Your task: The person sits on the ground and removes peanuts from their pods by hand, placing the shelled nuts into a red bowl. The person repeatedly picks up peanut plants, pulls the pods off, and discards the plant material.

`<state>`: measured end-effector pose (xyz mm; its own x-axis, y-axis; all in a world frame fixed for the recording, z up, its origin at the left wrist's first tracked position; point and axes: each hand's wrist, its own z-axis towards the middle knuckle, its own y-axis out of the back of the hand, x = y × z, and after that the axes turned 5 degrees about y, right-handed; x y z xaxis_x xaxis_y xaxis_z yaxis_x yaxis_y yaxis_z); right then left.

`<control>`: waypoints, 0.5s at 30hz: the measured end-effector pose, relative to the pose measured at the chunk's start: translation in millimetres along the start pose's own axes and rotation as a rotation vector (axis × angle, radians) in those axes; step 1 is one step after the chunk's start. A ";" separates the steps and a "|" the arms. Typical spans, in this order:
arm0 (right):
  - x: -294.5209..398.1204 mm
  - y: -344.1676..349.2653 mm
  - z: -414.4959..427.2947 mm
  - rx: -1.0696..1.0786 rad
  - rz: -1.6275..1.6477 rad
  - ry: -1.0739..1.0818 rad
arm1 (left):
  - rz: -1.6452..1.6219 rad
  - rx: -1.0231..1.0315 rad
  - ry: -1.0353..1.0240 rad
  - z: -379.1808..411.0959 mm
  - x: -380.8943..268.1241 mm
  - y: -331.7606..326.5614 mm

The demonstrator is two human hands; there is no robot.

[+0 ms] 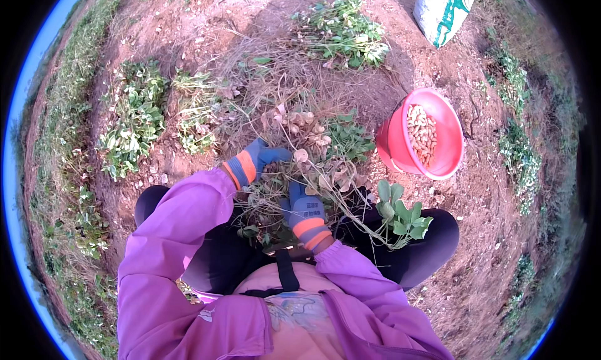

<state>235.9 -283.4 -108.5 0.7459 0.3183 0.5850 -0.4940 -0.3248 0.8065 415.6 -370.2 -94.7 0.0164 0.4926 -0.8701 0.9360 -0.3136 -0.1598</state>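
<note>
Both my hands wear blue-grey work gloves with orange-striped cuffs. My left hand [266,159] is at the left side of a tangle of pulled peanut plants [328,172], its fingers curled against the stems; what lies under them is hidden. My right hand [303,203] is in the lower middle of the tangle, its fingertips covered by stems and dry leaves, so its hold cannot be told. A green leafy sprig [404,219] rests over my right knee. To the right, a pink plastic bucket [448,149] leans slightly and holds many peanuts in the shell [421,135].
Piles of green peanut plants lie on the reddish soil, at the left [136,120] and at the top [350,34]. A white and green woven sack [443,13] stands at the upper right. Dry stalks [263,78] cover the ground ahead. Low plant rows run along both sides.
</note>
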 end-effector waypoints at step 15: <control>-37.1 10.1 16.2 -0.198 0.216 -0.118 | 0.936 -0.038 -0.735 -14.9 27.0 13.3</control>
<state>210.5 -312.9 -123.4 0.6549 0.1513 0.7404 -0.7158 -0.1899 0.6720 433.8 -349.0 -113.4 0.5054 -0.5018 -0.7020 0.6776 -0.2729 0.6829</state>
